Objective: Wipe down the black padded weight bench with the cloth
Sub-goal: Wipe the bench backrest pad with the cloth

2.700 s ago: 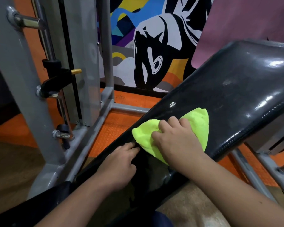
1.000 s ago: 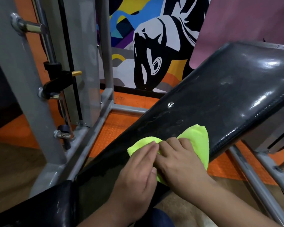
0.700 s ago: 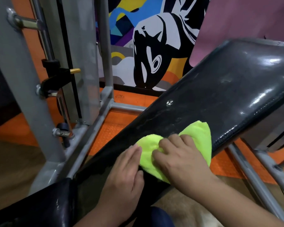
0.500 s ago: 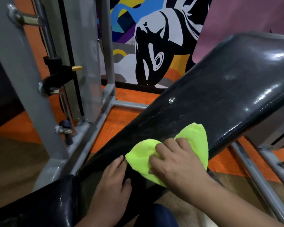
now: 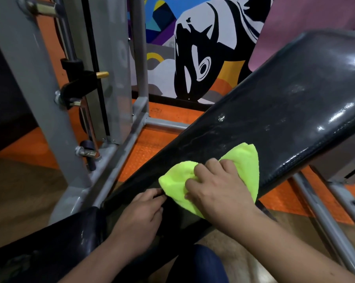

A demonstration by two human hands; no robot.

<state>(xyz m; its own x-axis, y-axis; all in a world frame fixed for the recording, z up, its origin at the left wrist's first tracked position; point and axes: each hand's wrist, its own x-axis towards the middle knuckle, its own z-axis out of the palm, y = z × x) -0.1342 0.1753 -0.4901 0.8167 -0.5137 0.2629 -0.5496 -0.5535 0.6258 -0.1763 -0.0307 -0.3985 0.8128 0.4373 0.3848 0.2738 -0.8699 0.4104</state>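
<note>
No brand, label or readable writing shows on the equipment or the cloth; the only graphic is a painted wall mural (image 5: pixel 195 58) in black, white, blue, yellow and orange behind the bench.

The black padded weight bench (image 5: pixel 285 103), glossy vinyl with bright glare spots and faint whitish smears, slopes up from lower left to upper right. A bright lime-green microfibre cloth (image 5: pixel 244 160) lies bunched on the lower stretch of that slanted surface, close to its near edge.

The right hand (image 5: pixel 219 193) lies on top of the cloth, its fingers (image 5: pixel 201 170) curled down into the fabric and gathering it, so that green lobes bulge out on either side: one past the fingertips toward the left, the other beyond the knuckles to the upper right. The cloth is thus under the palm and clutched by the bent fingers, pressed against the pad.

The left hand (image 5: pixel 139 217) rests on the black pad just beside the cloth's left lobe. Its fingers are loosely bent, with the tips on the vinyl at the cloth's edge; whether they touch the fabric cannot be told. It holds nothing.

To the left stands a grey steel rack frame (image 5: pixel 39 103) with a brass-tipped pin (image 5: pixel 102 74), on an orange textured rubber floor (image 5: pixel 150 144).
</note>
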